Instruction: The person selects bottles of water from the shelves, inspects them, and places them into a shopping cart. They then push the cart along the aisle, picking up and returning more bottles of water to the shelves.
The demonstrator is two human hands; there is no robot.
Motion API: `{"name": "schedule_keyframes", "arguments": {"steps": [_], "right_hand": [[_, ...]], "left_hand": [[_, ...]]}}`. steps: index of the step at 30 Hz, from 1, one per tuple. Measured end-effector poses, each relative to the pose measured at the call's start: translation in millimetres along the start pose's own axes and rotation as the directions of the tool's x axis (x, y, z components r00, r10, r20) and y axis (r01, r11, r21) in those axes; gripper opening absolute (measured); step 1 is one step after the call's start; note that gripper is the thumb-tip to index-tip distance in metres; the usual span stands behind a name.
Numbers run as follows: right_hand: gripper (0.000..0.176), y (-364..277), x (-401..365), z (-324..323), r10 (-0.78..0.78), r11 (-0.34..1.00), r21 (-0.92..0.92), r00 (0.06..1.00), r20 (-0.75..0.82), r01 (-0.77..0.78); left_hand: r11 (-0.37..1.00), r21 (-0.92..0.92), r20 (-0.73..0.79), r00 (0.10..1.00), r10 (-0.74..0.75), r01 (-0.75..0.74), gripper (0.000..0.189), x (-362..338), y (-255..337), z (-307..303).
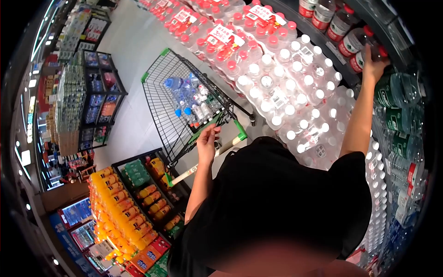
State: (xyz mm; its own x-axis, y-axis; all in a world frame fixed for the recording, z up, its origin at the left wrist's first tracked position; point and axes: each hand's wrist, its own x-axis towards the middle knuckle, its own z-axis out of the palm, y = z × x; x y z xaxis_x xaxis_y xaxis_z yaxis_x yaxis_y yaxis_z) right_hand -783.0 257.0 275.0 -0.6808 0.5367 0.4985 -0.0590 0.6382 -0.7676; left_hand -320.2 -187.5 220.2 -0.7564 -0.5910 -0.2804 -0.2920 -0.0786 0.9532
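Observation:
My right hand (374, 67) reaches up to the shelf at the upper right, its fingers closed around a red-capped bottle (357, 62) with a red and white label. Other bottles of the same kind (338, 27) stand beside it on that shelf. My left hand (207, 140) is raised above the cart handle (207, 161), fingers curled together, with nothing that I can make out in them. Just beyond it is a wire shopping cart (161, 101) with green corners, holding several bottles (184, 97), some with blue caps.
Shrink-wrapped packs of white-capped bottles (290, 87) and red-capped bottles (221, 39) are stacked between cart and shelf. Large green-labelled bottles (397, 115) line the right. Orange drinks (120, 207) stand at the lower left, a display rack (99, 92) at the upper left.

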Motion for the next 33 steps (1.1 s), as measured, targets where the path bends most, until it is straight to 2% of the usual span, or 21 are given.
{"name": "schedule_keyframes", "arguments": {"steps": [1,2,3,4,6,10,11,12,14,15,16,19,21,22,24,26,27,28,30,32,33], "right_hand": [[0.084,-26.1,-17.6,-3.9,-0.174,0.911,0.362,0.98,-0.097,0.198],[0.077,-10.9,-6.0,-8.0,-0.375,0.858,0.375,0.927,-0.009,0.351],[0.073,-38.9,-29.9,-17.0,-0.326,0.886,0.292,0.932,-0.159,0.36],[0.068,-36.1,-41.6,-19.3,-0.427,0.9,-0.061,0.85,-0.308,0.431],[0.057,-43.5,-69.9,-27.6,-0.417,0.904,-0.064,0.836,-0.358,0.423],[0.019,-66.8,-134.8,-31.4,-0.23,0.836,0.461,0.953,-0.198,0.297],[0.015,-66.6,-150.3,-32.7,-0.183,0.839,0.516,0.983,-0.029,0.172],[0.016,-70.8,-166.6,-30.5,-0.187,0.874,0.466,0.981,0.056,0.14],[0.016,-85.7,-207.6,-23.4,-0.177,0.884,0.465,0.957,0.231,0.051],[0.017,-103.0,-230.7,-22.9,-0.208,0.887,0.459,0.926,0.313,0.044],[0.018,-119.5,-254.7,-24.0,-0.186,0.887,0.46,0.88,0.437,-0.041],[0.02,-155.2,-323.7,-23.5,-0.27,0.897,0.437,0.699,0.663,-0.068],[0.025,-178.6,-367.8,-26.9,-0.361,0.894,0.448,0.596,0.717,0.002],[0.03,-176.9,-391.0,-20.7,-0.374,0.884,0.465,0.543,0.752,-0.036],[0.033,-173.9,-432.4,-19.8,-0.566,0.822,0.522,0.431,0.703,0.229],[0.035,-186.5,-474.9,-35.5,-0.535,0.845,0.495,0.344,0.772,0.203],[0.036,-188.9,-494.5,-45.0,-0.512,0.859,0.475,0.303,0.803,0.193],[0.033,-180.1,-514.8,-47.1,-0.541,0.838,0.486,0.266,0.798,0.247],[0.026,-159.6,-545.7,-57.7,-0.494,0.847,0.429,0.168,0.853,0.313],[0.023,-161.5,-562.6,-76.2,-0.626,0.733,0.531,0.119,0.77,0.425],[0.024,-166.2,-569.0,-80.9,-0.685,0.668,0.573,0.091,0.723,0.475]], "left_hand": [[0.996,0.07,0.002,0.999,0.052,-0.052,0.035,0.4,-7.4,-7.9],[0.985,0.14,0.014,0.995,0.103,-0.104,0.044,1.3,-14.6,-15.9],[0.98,0.19,0.018,0.998,0.059,-0.061,0.056,0.7,-13.1,-23.0],[0.958,0.277,-0.001,0.997,0.074,-0.071,0.055,2.2,-18.7,-31.1],[0.891,0.446,-0.021,0.994,0.109,-0.088,0.055,7.6,-35.1,-48.0],[0.615,0.774,0.012,0.975,0.221,-0.15,0.043,23.1,-68.0,-90.6],[0.504,0.862,0.001,0.994,0.11,-0.056,0.043,22.2,-71.5,-98.8],[0.378,0.924,0.048,0.999,0.015,-0.05,0.047,25.5,-80.3,-108.9],[0.283,0.957,0.133,0.966,-0.221,-0.067,0.053,30.8,-75.2,-115.8],[0.189,0.97,0.184,0.968,-0.171,-0.151,0.058,32.8,-88.4,-117.9],[0.175,0.964,0.22,0.97,-0.1,-0.201,0.058,35.1,-99.4,-121.2],[0.244,0.932,0.326,0.913,-0.245,-0.267,0.069,49.3,-101.8,-135.0],[0.301,0.908,0.374,0.889,-0.265,-0.292,0.073,57.6,-107.3,-148.4],[0.367,0.883,0.412,0.859,-0.303,-0.294,0.08,67.7,-114.5,-158.4],[0.622,0.769,0.43,0.84,-0.332,-0.147,0.084,89.8,-145.8,-186.7],[0.723,0.69,0.416,0.838,-0.353,-0.038,0.079,111.1,-154.6,-208.8],[0.749,0.662,0.315,0.893,-0.321,0.036,0.075,111.3,-148.2,-217.4],[0.745,0.667,0.258,0.932,-0.254,0.018,0.074,110.0,-141.2,-227.6],[0.565,0.825,0.149,0.965,-0.218,0.0,0.073,95.4,-133.1,-252.2],[0.517,0.834,0.09,0.877,-0.472,0.192,0.069,109.6,-153.6,-277.2],[0.521,0.842,0.131,0.88,-0.456,0.144,0.068,116.2,-161.5,-284.2]]}}
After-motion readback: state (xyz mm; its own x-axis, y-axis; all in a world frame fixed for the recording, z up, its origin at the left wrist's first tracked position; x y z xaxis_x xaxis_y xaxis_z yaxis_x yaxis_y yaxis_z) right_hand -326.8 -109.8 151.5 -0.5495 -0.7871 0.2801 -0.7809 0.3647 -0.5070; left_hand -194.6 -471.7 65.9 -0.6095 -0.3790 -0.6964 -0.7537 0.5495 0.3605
